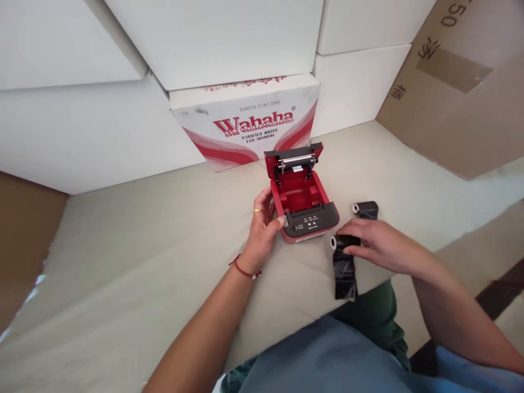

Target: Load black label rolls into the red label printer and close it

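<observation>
A small red printer [302, 197] with a black front panel stands on the pale table [135, 256], its lid swung up and its red bay showing bare. My left hand [262, 229] rests against the printer's left side, thumb on the front corner, fingers curled on the casing. My right hand [374, 244] grips a black roll [343, 243] just right of the printer, and a strip of black film [344, 275] hangs unrolled from it over the table edge. A second black roll [365, 209] lies on the table behind my right hand.
A white Wahaha water carton [245, 117] sits right behind the printer, among stacked white boxes [213, 38]. A brown cardboard box [458, 93] leans at the right. The table's near edge runs just under my forearms.
</observation>
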{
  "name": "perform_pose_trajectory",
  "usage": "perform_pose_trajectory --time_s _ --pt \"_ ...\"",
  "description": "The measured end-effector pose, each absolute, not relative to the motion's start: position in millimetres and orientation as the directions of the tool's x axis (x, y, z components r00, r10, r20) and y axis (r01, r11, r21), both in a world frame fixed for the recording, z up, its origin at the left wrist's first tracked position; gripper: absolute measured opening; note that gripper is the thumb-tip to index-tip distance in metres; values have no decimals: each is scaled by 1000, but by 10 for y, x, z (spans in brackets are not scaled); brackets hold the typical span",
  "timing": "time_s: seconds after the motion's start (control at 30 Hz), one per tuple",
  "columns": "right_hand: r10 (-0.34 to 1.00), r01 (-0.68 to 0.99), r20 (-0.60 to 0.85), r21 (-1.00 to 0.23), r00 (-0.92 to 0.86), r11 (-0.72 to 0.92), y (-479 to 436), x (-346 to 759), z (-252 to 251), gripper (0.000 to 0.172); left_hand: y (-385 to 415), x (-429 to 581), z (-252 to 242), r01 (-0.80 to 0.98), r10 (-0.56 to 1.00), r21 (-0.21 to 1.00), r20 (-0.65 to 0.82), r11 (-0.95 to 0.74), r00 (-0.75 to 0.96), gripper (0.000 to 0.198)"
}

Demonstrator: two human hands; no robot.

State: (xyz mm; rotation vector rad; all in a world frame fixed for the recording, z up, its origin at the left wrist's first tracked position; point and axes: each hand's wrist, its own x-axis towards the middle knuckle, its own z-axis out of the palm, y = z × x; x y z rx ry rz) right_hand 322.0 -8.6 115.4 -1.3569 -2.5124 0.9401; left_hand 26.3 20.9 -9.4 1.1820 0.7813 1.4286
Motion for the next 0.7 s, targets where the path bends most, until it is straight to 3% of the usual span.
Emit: perform_pose_trajectory --time_s 0.07,0.17,0.27,0.4,0.47,0.57,0.7 --pt "772 632 -124 -661 -623 404 -8 3153 1470 30 214 271 -103 -327 967 920 247 -214 63 75" --pt "815 640 -15 -627 -579 443 235 2896 1701 34 217 279 -100 -351 969 913 240 -207 52 76" --pt "850 737 22 -488 -526 469 549 2514 1609 36 219 282 -85 -341 968 916 245 -213 55 76" --pt "876 864 -75 -229 -476 449 828 2107 1410 38 217 281 -74 -325 961 916 269 -234 68 76" --pt "884 884 -95 -160 -457 440 883 2006 1369 37 214 283 -70 -326 960 917 270 -232 76 76" --pt "875 873 -87 -165 -477 459 921 1952 1345 41 210 292 -59 -326 963 918 261 -224 73 76" --pt "851 826 -41 -269 -524 496 890 2008 1334 42 204 299 -46 -319 964 921 257 -224 65 75"
